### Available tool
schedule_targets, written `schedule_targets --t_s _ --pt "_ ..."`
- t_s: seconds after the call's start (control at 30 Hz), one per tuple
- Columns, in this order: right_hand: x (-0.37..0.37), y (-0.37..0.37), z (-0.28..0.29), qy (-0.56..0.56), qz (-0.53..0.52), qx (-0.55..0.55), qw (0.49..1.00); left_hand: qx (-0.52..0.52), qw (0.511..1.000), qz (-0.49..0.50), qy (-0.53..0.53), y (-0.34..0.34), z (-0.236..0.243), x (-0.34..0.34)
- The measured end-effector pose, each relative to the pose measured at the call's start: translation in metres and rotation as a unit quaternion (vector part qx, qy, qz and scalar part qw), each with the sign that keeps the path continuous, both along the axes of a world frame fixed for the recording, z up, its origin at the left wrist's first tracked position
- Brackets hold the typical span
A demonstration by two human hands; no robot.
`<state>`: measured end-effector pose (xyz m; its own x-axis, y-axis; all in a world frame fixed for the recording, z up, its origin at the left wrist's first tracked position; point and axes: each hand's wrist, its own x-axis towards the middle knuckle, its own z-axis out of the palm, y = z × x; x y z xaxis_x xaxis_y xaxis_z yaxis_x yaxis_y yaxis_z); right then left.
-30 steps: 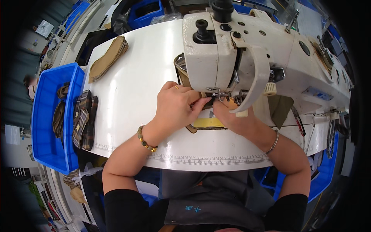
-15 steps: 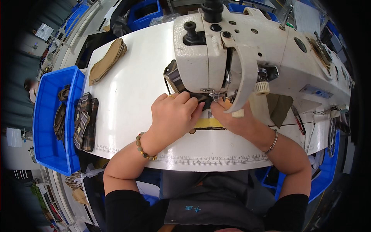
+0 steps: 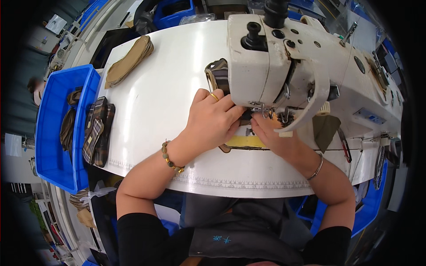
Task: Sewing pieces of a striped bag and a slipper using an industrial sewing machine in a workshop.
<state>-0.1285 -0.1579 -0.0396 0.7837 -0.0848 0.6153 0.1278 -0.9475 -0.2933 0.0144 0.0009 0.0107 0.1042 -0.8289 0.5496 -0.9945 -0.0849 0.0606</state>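
Note:
A dark plaid fabric piece (image 3: 218, 73) with a pale edge lies partly under the head of a white sewing machine (image 3: 248, 66). My left hand (image 3: 211, 119) is closed on the near part of this piece, its fingers curled and a ring on one of them. Beside the presser foot (image 3: 262, 109), my right hand (image 3: 279, 138) has its fingertips pinched together at the fabric's near edge. The fingers and the machine head hide most of the fabric between the hands. A yellow strip (image 3: 245, 141) on the machine bed shows just below the fingertips.
A stack of tan shaped pieces (image 3: 128, 61) lies at the far left of the white table (image 3: 173, 66). Folded plaid pieces (image 3: 98, 133) sit by a blue bin (image 3: 60, 166). Right of the machine are an olive fabric piece (image 3: 326, 131) and a red-handled tool (image 3: 345, 148).
The view has shifted, so the machine and table sit differently in the picture. Both hands stay at the fabric by the presser foot; my right fingertips show more plainly now.

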Motion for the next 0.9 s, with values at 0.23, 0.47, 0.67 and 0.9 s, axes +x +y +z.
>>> schedule_targets --t_s 0.23,0.47,0.67,0.9 --pt "0.007 -0.001 0.007 -0.018 -0.005 -0.104 0.994 -0.089 0.993 -0.027 -0.075 -0.005 -0.016 0.005" --pt "0.005 0.002 0.014 -0.022 0.051 -0.113 0.992 -0.075 0.997 0.001 0.035 -0.008 -0.017 -0.002" --pt "0.004 0.003 0.021 -0.012 0.033 -0.188 0.981 -0.057 0.994 0.017 0.095 -0.010 -0.018 -0.002" --pt "0.009 -0.001 0.011 -0.069 0.053 -0.128 0.988 0.043 0.982 -0.042 0.180 0.007 0.016 0.002"
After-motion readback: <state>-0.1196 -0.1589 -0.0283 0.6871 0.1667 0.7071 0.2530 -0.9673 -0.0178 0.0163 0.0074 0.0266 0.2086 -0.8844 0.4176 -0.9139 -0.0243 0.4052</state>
